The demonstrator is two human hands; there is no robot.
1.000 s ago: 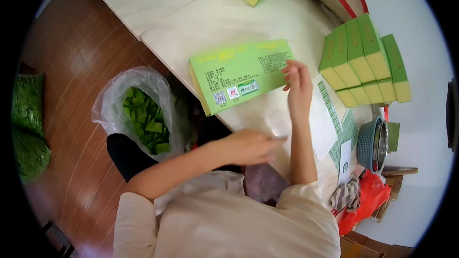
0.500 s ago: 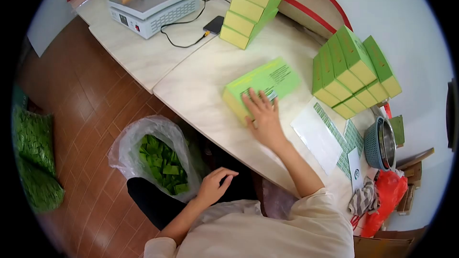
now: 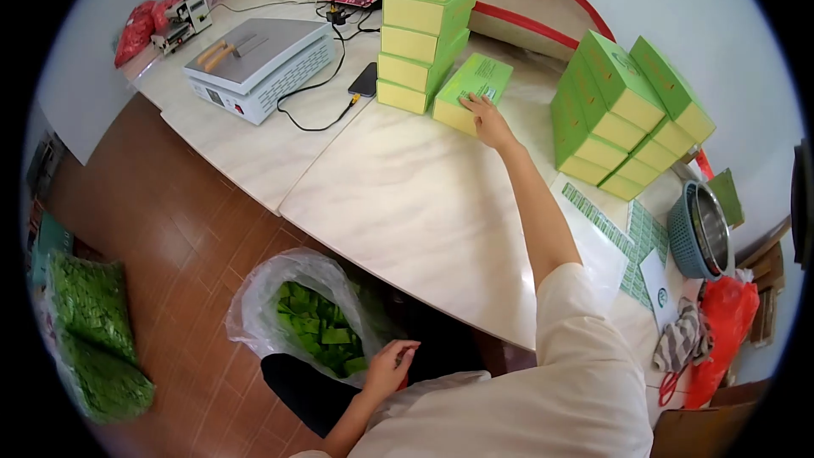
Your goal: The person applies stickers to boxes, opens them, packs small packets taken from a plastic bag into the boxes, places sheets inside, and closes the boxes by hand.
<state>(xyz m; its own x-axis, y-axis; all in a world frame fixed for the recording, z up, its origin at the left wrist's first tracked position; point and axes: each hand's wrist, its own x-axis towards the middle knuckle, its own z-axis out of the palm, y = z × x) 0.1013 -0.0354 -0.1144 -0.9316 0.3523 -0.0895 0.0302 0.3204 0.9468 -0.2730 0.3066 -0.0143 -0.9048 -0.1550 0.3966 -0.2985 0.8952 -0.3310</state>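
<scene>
A green box with pale yellow ends [image 3: 475,80] lies flat on the white table [image 3: 407,203], beside the foot of a tall stack of similar boxes [image 3: 424,42]. On its near part rests my right hand [image 3: 489,119], fingers spread over the top. My left hand [image 3: 390,366] is held low over my lap, near a clear plastic bag [image 3: 254,309] of green packets [image 3: 318,322]. The fingers of my left hand are partly curled, and whether they hold anything is unclear. More green boxes [image 3: 610,110] are stacked at the right.
A grey-topped machine [image 3: 263,59] and a phone [image 3: 364,80] with a cable are at the left. Sticker sheets [image 3: 649,237], a blue basket [image 3: 688,233], a striped cloth [image 3: 682,339] and a red bag [image 3: 725,331] lie at the right. A bag of green packets [image 3: 93,331] stands on the floor.
The green box has moved away across the table to the tall stack, with my right hand on it. My left hand has dropped toward my lap. The view has shifted, showing more of the table's far side.
</scene>
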